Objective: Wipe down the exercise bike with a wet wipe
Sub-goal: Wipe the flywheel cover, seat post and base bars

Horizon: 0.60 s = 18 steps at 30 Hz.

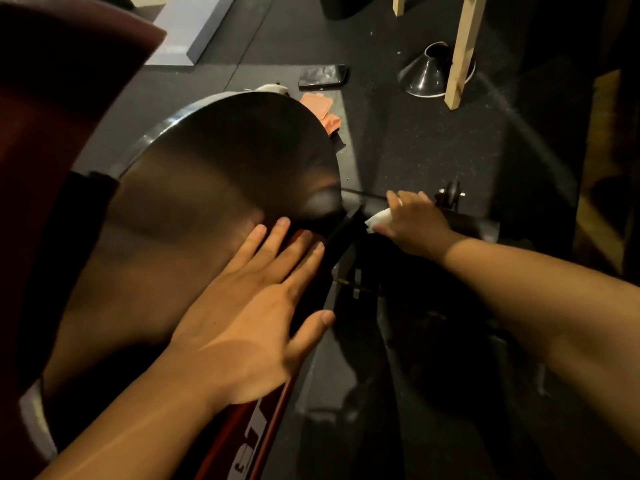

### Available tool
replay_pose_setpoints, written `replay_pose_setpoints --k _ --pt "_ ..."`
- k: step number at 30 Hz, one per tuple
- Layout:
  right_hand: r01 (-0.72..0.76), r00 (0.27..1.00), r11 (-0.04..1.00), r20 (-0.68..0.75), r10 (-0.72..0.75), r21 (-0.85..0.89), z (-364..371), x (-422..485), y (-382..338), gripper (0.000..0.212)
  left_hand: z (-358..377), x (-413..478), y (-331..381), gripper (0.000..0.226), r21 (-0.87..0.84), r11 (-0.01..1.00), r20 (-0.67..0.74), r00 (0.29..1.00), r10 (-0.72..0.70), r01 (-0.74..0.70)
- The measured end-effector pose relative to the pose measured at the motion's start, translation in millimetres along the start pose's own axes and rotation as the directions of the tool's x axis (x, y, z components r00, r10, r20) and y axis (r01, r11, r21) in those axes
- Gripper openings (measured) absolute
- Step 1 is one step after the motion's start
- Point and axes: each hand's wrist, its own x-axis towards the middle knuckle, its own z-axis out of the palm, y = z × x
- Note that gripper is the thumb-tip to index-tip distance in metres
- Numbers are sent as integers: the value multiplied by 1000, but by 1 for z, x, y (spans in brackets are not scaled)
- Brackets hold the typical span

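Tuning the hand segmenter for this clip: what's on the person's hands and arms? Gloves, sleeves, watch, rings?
No gloves: left hand and right hand are both bare. Left forearm and right forearm are bare to the frame edge, no sleeves, no watch or wristband. One finger of the right hand shows a small pale band, possibly a ring; too blurred to be sure.

Flywheel [221,174] centre-left. Left hand [249,323] flat on frame [256,427], fingertips at flywheel's lower right edge. Right hand [412,223] right of flywheel, apart from left hand; wipe [377,220] held in it, on side toward flywheel. Small wheel [452,195] just behind right hand. On floor [433,140] behind flywheel: cloth [322,109], partly hidden by flywheel; phone [322,76] just beyond cloth. Cone [426,77] right of phone. Post [464,50] stands before cone, overlapping its right side. Board [194,26] at back left.
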Motion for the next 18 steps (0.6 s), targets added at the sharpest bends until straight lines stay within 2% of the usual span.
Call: replay_pose_setpoints --k 2,3,7,10,12,14,16,18 --pt "30 999 999 42 -28 -38 -2 15 -15 99 0 -1 1 77 -11 1000 -12 1000 5 -5" --pt "16 997 999 70 -14 -31 -6 24 -23 101 0 -1 0 76 -20 1000 -16 1000 4 -4" --pt "-37 984 998 178 27 54 -17 48 -44 81 0 -1 0 75 -44 999 -36 999 13 -15" --pt "-29 997 993 78 20 119 -17 24 -25 87 0 -1 -1 74 -37 999 -37 999 13 -14" --pt "-14 1000 1000 -13 14 26 -11 -11 1 88 -1 -2 0 74 -37 999 -22 1000 0 -1" --pt "10 992 988 -126 -29 -154 1 -47 30 80 -2 -1 1 78 -37 999 -22 1000 -14 13" --pt "-48 980 984 -197 14 -172 6 -72 46 66 -4 -1 1 82 -33 999 15 1000 -24 25" --pt "-140 975 979 -196 108 -152 6 -78 50 58 -5 1 2 85 -18 1000 20 1000 -11 11"
